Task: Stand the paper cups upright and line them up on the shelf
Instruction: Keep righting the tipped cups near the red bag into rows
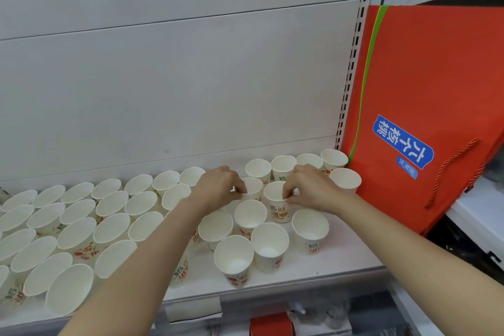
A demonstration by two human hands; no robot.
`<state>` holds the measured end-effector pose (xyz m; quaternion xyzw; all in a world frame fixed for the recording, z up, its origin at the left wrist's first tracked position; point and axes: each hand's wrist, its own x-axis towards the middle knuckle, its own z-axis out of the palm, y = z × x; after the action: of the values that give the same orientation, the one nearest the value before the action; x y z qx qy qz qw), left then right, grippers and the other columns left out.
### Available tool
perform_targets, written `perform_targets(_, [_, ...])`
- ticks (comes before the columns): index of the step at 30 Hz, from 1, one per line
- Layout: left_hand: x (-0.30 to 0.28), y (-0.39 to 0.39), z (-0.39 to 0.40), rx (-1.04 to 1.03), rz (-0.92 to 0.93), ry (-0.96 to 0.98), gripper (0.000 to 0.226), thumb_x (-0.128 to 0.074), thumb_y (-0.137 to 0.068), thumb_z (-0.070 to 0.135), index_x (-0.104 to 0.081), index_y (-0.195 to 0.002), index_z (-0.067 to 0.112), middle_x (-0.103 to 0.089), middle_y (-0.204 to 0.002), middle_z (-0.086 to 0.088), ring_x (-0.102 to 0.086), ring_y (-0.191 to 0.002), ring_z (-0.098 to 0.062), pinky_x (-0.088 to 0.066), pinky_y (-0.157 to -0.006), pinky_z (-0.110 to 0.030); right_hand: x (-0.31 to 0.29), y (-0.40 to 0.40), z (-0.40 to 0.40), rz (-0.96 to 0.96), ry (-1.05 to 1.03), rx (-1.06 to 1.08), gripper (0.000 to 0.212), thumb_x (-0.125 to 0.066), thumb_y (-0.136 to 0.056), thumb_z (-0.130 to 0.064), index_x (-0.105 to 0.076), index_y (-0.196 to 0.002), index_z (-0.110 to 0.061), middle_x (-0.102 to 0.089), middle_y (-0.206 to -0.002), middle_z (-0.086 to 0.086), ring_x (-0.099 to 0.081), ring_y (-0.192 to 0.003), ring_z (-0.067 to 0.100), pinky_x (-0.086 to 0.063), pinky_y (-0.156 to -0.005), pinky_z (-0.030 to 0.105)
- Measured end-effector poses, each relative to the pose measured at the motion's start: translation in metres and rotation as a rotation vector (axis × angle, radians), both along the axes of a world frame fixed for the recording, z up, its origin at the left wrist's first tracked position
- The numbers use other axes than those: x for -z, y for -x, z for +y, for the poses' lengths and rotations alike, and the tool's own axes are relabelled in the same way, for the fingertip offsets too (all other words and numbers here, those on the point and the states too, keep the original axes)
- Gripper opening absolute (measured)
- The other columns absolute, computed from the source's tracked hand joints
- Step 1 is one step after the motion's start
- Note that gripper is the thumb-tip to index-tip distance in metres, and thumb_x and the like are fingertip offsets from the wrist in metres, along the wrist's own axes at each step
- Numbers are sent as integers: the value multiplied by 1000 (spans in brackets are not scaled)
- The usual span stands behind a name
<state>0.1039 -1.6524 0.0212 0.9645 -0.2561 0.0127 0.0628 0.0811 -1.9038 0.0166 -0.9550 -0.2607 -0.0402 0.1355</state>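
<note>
Dozens of paper cups (250, 213) crowd the white shelf (341, 256), apparently upright.

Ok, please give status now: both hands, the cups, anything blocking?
Left hand pinches one cup by the rim. Right hand pinches the neighbour cup. Both upright. Orange bag crowds the row's right end.

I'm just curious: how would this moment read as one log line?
left hand: pinches cup rim | right hand: pinches neighbouring cup | both upright on shelf
</note>
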Motion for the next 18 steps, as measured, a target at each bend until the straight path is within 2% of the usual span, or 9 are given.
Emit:
perform_targets(5, [-1, 3, -11, -89, 0, 211, 12, -72, -84, 28, -75, -92, 35, -65, -84, 17, -53, -84, -9, -48, -72, -31, -12, 0, -10, -27, -12, 119, 14, -67, -79, -15, -74, -86, -25, -65, -86, -5, -52, -88, 13, -34, -71, 26])
perform_targets(12, [-3, 10, -34, -111, -29, 71, 20, -65, -86, 25, -75, -99, 36, -70, -100, 11, -57, -100, -12, -42, -73, -26, 6, -13, -13, -166, 147, 113, 19, -63, -71, -4, -73, -73, -21, -64, -68, -1, -53, -74, 22, -30, -64, 29])
perform_targets(16, [-7, 13, -33, -178, 54, 18, 42, -56, -80, 9, -72, -108, 34, -69, -111, 10, -61, -104, -14, -50, -85, -29, 9, -9, -13, -112, 162, 90, 17, -65, -77, -13, -72, -87, -25, -65, -82, -2, -52, -87, 22, -30, -70, 30])
perform_targets(18, [-8, 13, -38, -217, 112, 69, 37, -56, -80, 16, -72, -108, 33, -70, -110, 12, -62, -104, -13, -52, -87, -29, 9, -7, -12, -84, 132, 81, 19, -65, -77, -23, -70, -95, -29, -63, -87, -5, -48, -93, 18, -33, -78, 32])
